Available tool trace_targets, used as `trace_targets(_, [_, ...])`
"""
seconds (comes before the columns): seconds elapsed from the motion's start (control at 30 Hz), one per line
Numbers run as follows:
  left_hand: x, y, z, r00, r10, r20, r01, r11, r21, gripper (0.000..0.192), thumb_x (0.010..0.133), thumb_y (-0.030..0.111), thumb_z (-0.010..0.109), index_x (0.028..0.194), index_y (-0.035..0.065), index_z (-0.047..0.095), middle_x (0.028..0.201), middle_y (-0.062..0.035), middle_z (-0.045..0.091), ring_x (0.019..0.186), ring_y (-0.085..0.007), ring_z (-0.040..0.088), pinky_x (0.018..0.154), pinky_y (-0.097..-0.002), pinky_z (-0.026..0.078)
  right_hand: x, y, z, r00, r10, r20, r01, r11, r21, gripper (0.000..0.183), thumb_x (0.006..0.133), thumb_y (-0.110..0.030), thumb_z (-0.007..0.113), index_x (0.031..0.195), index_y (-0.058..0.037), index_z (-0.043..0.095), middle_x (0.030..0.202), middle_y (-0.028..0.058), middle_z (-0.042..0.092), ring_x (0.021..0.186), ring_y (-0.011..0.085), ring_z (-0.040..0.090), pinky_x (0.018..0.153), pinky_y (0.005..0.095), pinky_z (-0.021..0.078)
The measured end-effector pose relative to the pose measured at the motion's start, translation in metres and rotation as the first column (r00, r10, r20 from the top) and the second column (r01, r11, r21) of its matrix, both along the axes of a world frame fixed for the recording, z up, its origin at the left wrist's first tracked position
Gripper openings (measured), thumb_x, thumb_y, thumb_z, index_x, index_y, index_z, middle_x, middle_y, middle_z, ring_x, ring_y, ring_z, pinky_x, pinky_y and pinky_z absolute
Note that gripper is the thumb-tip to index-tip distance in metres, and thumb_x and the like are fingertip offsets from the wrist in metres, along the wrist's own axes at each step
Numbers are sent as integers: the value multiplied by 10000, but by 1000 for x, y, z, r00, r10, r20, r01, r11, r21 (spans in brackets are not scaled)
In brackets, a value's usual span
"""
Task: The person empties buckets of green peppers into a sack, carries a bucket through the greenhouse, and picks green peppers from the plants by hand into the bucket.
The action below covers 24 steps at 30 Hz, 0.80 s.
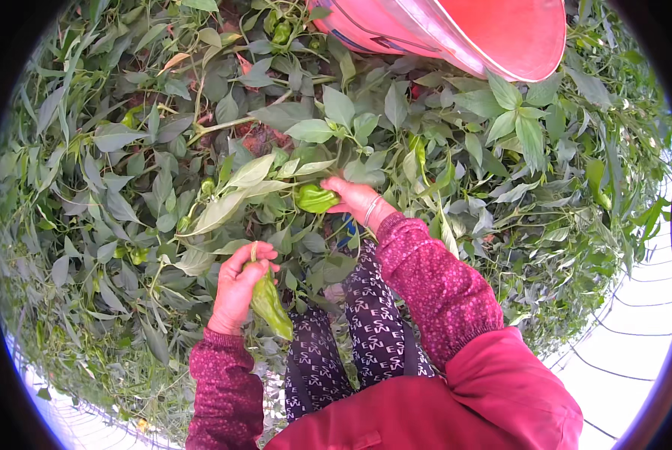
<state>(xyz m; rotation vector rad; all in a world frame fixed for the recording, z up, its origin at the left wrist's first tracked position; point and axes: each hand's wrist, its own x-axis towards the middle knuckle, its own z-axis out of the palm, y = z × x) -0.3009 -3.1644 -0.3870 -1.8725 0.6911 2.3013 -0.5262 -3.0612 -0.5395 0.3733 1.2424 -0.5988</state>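
My left hand [240,278] grips a long, light green pepper [270,306] near its stem end, and the pepper hangs down in front of my leg. Farther forward and to the right, my right hand [354,198] has its fingers around a shorter, bright green pepper [315,198] among the leaves. Whether that pepper is still joined to its plant cannot be seen. A pale-backed leafy branch [234,202] of a pepper plant stretches between the two hands.
A pink bucket [426,34] leans among the plants at the top right, its mouth facing right. More green peppers hang at the far top [281,32], on the left [139,256] and on the right [417,149]. Reddish soil [260,138] shows between stems. White sheeting [645,315] lies along the right edge.
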Motion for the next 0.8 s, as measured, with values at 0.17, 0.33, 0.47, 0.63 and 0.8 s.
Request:
trace_targets(0.17, [-17, 8, -9, 990, -140, -4, 140, 989, -56, 281, 805, 87, 544, 1077, 41, 595, 942, -47, 626, 784, -131, 607, 657, -271, 504, -1, 16, 38, 983, -154, 95, 144, 984, 105, 405, 846, -275, 584, 1160, -30, 510, 1107, 84, 577, 1006, 243, 589, 828, 426, 496])
trace_targets(0.33, [-34, 32, -19, 935, -332, 123, 343, 936, -84, 276, 785, 130, 576, 1026, 12, 641, 912, -54, 638, 846, -115, 584, 804, -259, 460, 2, 39, 74, 920, -370, 129, 362, 928, 84, 439, 837, -280, 571, 1199, -51, 474, 1093, 129, 582, 1004, 320, 586, 817, 531, 492])
trace_targets(0.47, [-37, 43, -13, 870, -469, 151, 489, 860, -145, 373, 763, 154, 586, 1086, -32, 592, 921, -85, 632, 877, -157, 586, 848, -283, 450, -14, 50, 90, 793, -503, 345, 487, 862, 139, 425, 827, -282, 555, 1188, -68, 492, 1106, 142, 586, 1014, 327, 587, 807, 530, 485])
trace_targets(0.63, [-40, 30, 3, 996, 86, 22, -86, 996, -16, 449, 776, 100, 574, 1200, -30, 502, 1058, -65, 578, 875, -128, 569, 769, -257, 471, -29, 55, 102, 690, -467, 553, 487, 865, 123, 508, 843, -333, 502, 1284, -90, 428, 1103, 137, 596, 1021, 300, 588, 804, 478, 485])
trace_targets(0.8, [-79, 6, -13, 891, -388, -237, 395, 919, -19, 496, 777, 88, 542, 1270, 78, 485, 939, -27, 581, 754, -102, 550, 711, -241, 466, -17, 51, 118, 909, -45, 415, 87, 993, -82, 342, 818, -257, 542, 1068, -23, 536, 920, 89, 606, 796, 180, 570, 733, 326, 463])
